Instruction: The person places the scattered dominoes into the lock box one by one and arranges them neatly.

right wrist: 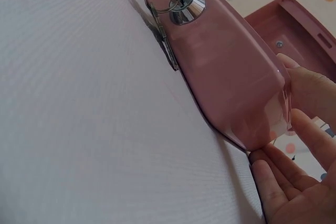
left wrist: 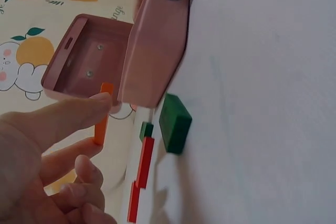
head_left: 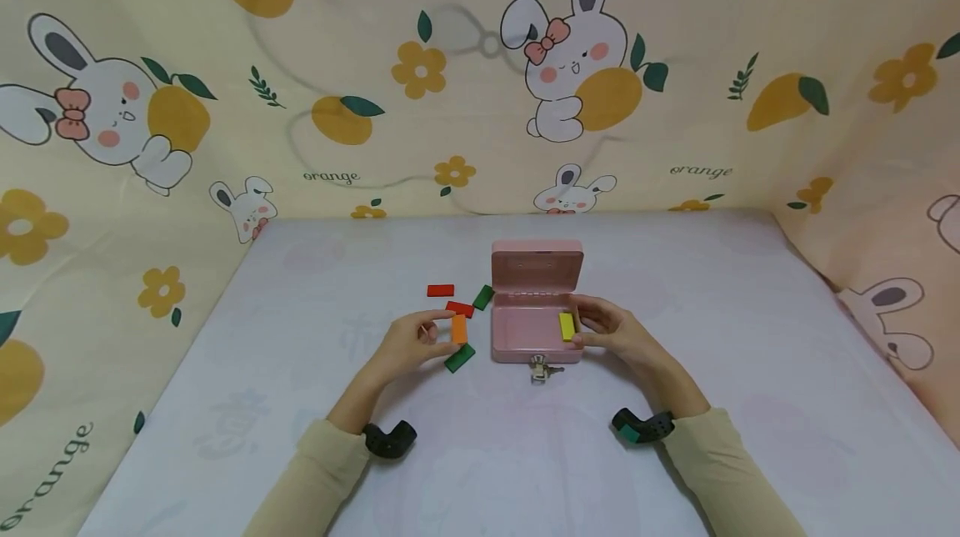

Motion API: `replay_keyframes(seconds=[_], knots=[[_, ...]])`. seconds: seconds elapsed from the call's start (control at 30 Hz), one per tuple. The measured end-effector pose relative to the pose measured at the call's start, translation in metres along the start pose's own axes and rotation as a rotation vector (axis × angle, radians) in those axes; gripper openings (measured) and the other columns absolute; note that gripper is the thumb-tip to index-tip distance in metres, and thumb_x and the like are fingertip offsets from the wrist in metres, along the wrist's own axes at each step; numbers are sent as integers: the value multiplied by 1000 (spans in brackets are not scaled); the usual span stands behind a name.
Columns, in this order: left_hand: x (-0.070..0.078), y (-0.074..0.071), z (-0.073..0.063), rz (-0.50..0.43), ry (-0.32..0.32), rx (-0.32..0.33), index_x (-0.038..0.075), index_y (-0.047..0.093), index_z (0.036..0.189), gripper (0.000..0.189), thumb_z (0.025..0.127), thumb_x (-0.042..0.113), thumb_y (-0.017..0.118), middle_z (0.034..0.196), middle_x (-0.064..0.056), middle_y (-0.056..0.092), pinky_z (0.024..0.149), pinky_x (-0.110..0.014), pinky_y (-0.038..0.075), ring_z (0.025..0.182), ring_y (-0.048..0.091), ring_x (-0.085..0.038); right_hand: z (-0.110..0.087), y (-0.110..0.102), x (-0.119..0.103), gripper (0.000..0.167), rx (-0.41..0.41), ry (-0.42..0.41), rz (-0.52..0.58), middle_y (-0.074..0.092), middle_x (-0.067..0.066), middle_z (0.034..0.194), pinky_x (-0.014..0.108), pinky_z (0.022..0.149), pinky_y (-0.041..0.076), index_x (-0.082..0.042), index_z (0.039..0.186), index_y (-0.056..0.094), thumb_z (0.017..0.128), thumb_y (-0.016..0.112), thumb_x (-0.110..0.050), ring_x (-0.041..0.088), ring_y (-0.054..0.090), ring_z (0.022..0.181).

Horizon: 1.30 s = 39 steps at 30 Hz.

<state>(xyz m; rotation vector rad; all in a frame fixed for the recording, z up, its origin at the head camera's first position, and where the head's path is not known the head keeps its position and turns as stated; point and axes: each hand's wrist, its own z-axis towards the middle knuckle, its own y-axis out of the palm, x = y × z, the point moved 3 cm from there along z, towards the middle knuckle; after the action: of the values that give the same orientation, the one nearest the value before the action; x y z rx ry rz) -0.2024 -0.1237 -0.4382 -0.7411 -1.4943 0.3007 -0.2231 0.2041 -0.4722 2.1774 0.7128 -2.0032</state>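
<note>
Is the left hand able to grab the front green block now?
Probably not right away: the left hand is close to the front green block, but it's pinching the orange block, which would likely need letting go first.

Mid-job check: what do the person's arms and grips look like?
The left sleeve and right sleeve are plain pale beige. The left wrist device and right wrist device are black and curved; the right one shows a green patch. The left grip and right grip wear no gloves.
</note>
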Motion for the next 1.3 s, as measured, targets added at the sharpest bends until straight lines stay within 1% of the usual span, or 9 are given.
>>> replay_keyframes(seconds=[0.17,0.27,0.33,0.63,0.83,0.9,1.03,1.07,1.3], knots=[[7,4,4,7,9,-10,11,63,126,48,82,22,77,79,-6,50,59,-21,30,72,42,-14,1,0,0,67,-5,-22,5,36,19,153,41,113,34,-4,146,38,87,69,-12,39,36,142],[12,4,6,2,42,-4,10,64,125,47,81,21,78,77,-5,50,57,-21,28,69,41,-14,1,-1,1,67,-5,-13,2,36,18,153,34,111,38,-6,146,38,87,69,-13,38,36,142],[15,5,7,-5,68,-3,10,64,124,47,80,20,78,76,-5,49,57,-20,28,67,41,-13,1,-1,2,66,-3,-3,3,37,17,154,33,110,39,-8,146,38,88,69,-13,37,37,142],[28,13,13,-15,121,-12,5,64,123,50,78,20,79,75,-3,49,54,-18,30,62,40,-11,1,-1,2,69,5,16,24,36,16,155,49,114,29,-8,146,38,86,71,-14,37,34,144],[34,19,16,-2,149,-13,6,64,123,47,80,19,78,74,-3,50,56,-17,32,64,42,-9,1,0,2,67,2,-3,17,36,18,154,51,115,28,-5,146,38,87,70,-12,38,34,143],[37,20,17,-4,154,-15,6,64,123,48,80,19,78,75,-3,50,56,-17,31,63,40,-10,1,0,2,67,4,-1,14,37,16,154,45,114,32,-7,146,38,87,70,-12,37,35,143],[41,23,19,-16,172,-26,6,63,125,49,80,19,78,76,-4,49,54,-18,28,60,37,-10,1,0,2,69,3,-6,17,37,16,154,28,109,41,-8,147,38,87,70,-13,37,36,143],[42,24,20,-20,174,-29,6,63,125,49,80,19,78,76,-4,49,54,-18,28,60,37,-10,1,0,2,69,4,-5,16,37,15,154,27,109,41,-8,147,38,86,71,-13,36,36,143],[46,31,24,-34,174,-21,9,63,125,49,80,19,78,74,-1,48,55,-18,27,64,39,-11,2,0,3,70,7,13,10,37,14,155,43,113,34,-9,147,37,86,71,-13,36,36,143]])
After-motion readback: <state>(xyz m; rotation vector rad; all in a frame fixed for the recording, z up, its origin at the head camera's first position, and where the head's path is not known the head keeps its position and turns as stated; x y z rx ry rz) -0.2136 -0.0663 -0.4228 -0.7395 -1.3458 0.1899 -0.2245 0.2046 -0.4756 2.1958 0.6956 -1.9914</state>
